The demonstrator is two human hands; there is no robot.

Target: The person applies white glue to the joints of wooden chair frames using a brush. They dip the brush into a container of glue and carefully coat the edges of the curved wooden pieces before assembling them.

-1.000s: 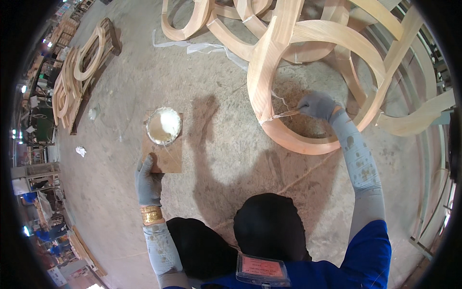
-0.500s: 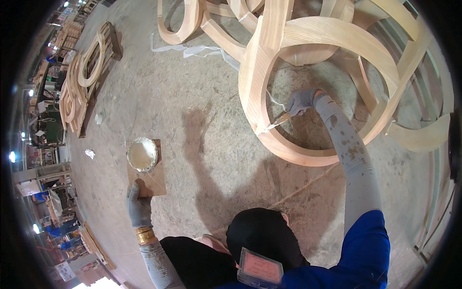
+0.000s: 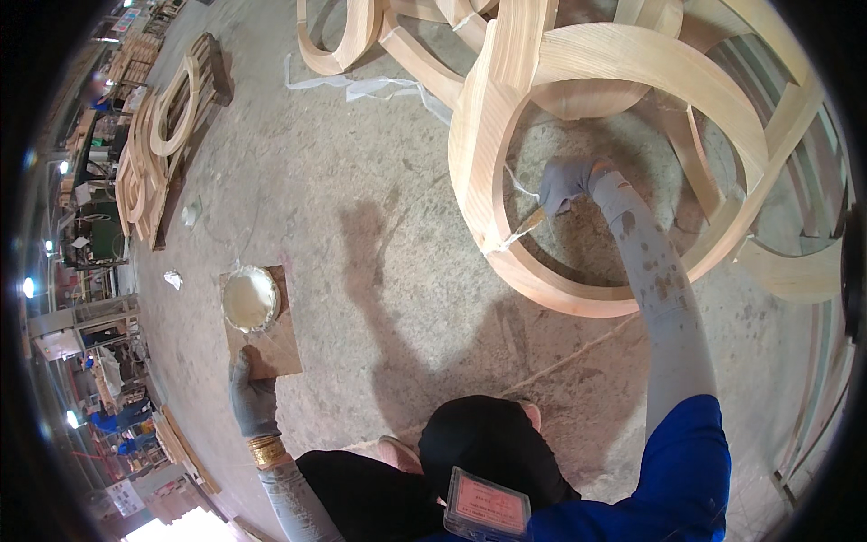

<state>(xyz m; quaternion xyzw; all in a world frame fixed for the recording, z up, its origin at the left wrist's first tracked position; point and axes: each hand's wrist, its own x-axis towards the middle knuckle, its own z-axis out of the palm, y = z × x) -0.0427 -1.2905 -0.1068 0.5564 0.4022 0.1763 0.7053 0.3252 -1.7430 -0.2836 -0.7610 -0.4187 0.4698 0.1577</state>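
shifting left and lower in view: board [image 3: 282, 348] with its white-paste tub [image 3: 228, 312]. left hand [image 3: 253, 402] is gripping the board's near edge. right hand [image 3: 567, 185] is clenching a wooden-handled tool [image 3: 535, 219], maybe a brush (tip too small to be sure), its white end meeting the curved wood frame [image 3: 564, 294] at a seam [image 3: 494, 246]. i'm reading it as paste application; next stroke is calling for steady contact.

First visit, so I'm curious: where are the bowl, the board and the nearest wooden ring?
Bowl [image 3: 227, 309]: head view, left rim.
Board [image 3: 283, 348]: head view, bare lower part.
Nearest wooden ring [image 3: 474, 167]: head view, left side.
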